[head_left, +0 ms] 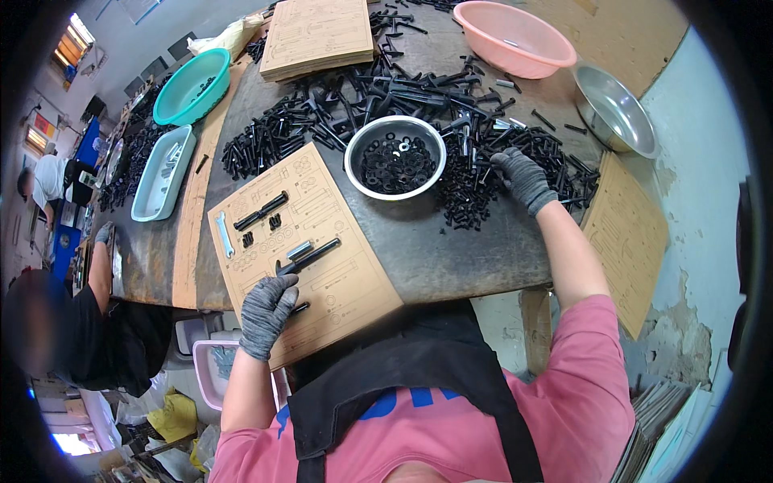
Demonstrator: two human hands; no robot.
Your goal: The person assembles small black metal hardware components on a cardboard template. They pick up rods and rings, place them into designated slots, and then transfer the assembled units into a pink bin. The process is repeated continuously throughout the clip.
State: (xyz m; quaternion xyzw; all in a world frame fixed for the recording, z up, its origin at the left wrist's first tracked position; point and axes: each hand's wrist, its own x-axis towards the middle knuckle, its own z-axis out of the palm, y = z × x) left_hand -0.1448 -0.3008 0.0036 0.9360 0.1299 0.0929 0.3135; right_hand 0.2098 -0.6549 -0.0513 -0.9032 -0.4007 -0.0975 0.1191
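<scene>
While a long black bolt [310, 256] was pinned to the printed cardboard template sheet [304, 249] by the closed, grey-gloved left hand [266, 312], the half-open right hand [523, 179] was sunk in loose black screws [471, 181], nothing visibly gripped; sorting seemed underway.

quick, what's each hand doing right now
Left hand: curled on the cardboard sheet, fingers at a black bolt; a firm hold cannot be told.
Right hand: curled in the pile of black screws; hold cannot be told.
</scene>
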